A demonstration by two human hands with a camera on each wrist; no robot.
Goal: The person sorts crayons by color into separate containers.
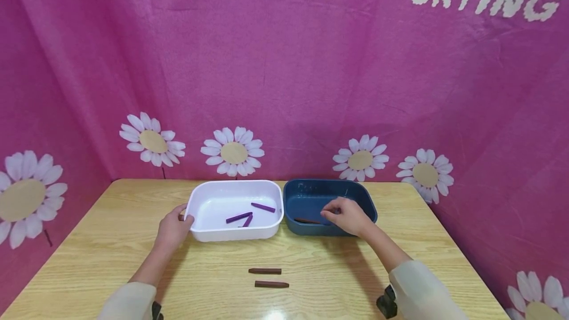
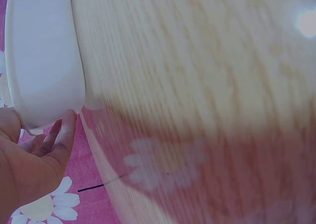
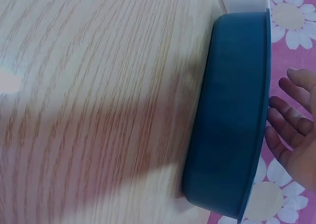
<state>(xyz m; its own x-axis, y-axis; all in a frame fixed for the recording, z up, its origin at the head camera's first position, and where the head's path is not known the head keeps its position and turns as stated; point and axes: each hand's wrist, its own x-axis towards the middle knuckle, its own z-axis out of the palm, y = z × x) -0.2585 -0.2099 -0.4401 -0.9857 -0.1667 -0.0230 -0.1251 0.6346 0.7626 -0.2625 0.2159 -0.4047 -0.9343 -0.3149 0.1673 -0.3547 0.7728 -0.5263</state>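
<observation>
My left hand (image 1: 172,228) grips the left end of a white plastic basin (image 1: 231,234), thumb over the rim and fingers against the outer wall, as the left wrist view (image 2: 37,160) also shows. Purple crayons (image 1: 263,207) lie inside this basin, toward its right half. My right hand (image 1: 348,216) is over the front rim of a dark blue basin (image 1: 311,228), its fingers loosely bent with nothing between them. In the right wrist view the fingers (image 3: 289,123) are spread apart above the rim. A brown crayon (image 1: 306,220) lies in the blue basin near those fingertips.
Two brown crayons (image 1: 264,271) lie side by side on the wooden table (image 1: 213,280), in front of the basins. The basins stand close together near the table's back edge. Behind and beside the table hangs a pink cloth (image 1: 275,73) with white flowers.
</observation>
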